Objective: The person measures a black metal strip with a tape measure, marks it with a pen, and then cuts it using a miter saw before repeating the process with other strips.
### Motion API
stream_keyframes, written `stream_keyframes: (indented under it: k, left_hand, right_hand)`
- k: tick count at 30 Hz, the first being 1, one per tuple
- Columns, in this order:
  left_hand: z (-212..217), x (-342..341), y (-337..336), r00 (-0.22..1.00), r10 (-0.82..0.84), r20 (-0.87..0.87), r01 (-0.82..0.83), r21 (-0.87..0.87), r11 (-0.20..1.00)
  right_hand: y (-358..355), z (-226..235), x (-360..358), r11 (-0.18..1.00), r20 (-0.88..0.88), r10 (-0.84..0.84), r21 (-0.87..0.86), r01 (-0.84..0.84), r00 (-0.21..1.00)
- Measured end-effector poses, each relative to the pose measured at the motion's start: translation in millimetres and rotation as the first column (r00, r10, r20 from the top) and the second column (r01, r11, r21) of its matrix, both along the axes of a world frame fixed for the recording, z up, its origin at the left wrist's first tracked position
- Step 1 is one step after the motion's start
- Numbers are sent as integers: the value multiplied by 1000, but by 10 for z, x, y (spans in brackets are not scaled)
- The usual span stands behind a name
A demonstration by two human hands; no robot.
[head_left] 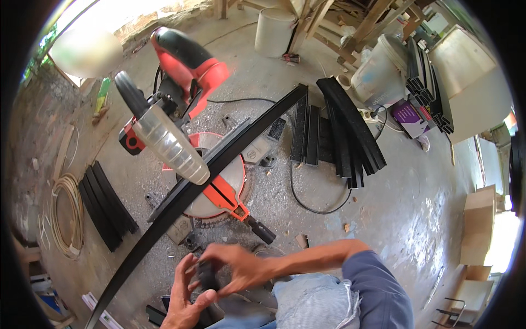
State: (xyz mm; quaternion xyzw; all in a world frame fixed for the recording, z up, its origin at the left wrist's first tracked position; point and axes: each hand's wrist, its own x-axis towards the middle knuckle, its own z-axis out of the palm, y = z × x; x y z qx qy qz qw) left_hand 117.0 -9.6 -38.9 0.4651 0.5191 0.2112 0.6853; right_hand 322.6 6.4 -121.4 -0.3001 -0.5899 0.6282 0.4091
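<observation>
Head view: the right hand is clasping a small black piece beside the knee; the left hand is cupping close, its contact blurred beyond telling. The piece is looking light, stiff, best pinched by its sides. Beyond, a black bar is crossing the red saw.

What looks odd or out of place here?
Pale shavings litter the floor around the red saw, and a black cable loops loosely to its right, untidy underfoot. The jeans look frayed at an edge. The black piece between the left hand and right hand is too blurred to judge.
</observation>
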Motion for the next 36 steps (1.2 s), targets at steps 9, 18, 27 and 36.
stream_keyframes:
  k: [9,18,27,36]
  left_hand:
    - [-19,-175,53,947,-7,-322,91,249,964]
    - [-207,-517,246,703,76,-707,338,426,839]
    - [-379,-1542,323,692,231,-684,139,440,887]
    - [-679,-1748,403,710,293,-640,186,572,799]
  right_hand:
    - [-34,-112,-509,991,-324,51,-100,-88,945]
    - [194,-399,-168,899,-308,-111,-436,-36,945]
    - [1299,-1043,1899,465,-81,-878,-379,800,472]
    - [1609,-1256,1938,194,-53,-981,-378,905,188]
